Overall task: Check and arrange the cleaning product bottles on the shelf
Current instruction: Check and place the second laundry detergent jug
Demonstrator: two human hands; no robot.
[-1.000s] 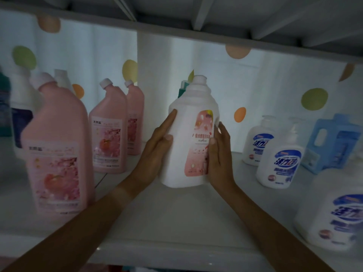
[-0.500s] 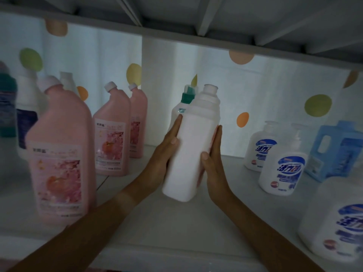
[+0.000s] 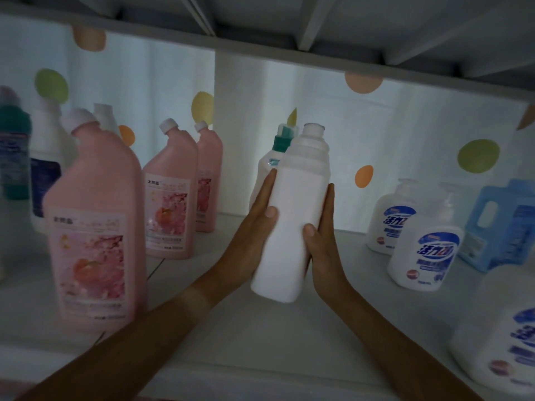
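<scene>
**Me:** Bottles sit all along this shelf (image 3: pixel 260 342), and I have the white bottle (image 3: pixel 292 221) up in the middle, between both hands.

**Friend:** Are you holding it tight?

**Me:** My left hand (image 3: pixel 252 241) is flat on its left side and my right hand (image 3: pixel 321 244) is flat on its right side. The fingers (image 3: pixel 267 195) are straight and close together, pressed on the bottle, not wrapped round it. The thumbs press on the front.

**Friend:** Which way does it point?

**Me:** Its cap (image 3: pixel 313 131) points up and leans a bit to the right and away from me. Its long side runs from low and near me to high and far. I see only a plain white side. I think the bottom is just off the shelf, but I can't be sure.

**Friend:** What could go wrong?

**Me:** Flat hands can slip on smooth plastic, so it could slide down and fall. A green-capped bottle (image 3: pixel 279 146) stands right behind it, touching or almost. If I push back, that one could tip. The pink bottle (image 3: pixel 92 227) stands well off to my left and the pump bottle (image 3: pixel 425 250) well off to my right, so swinging wide could bump them too.
</scene>
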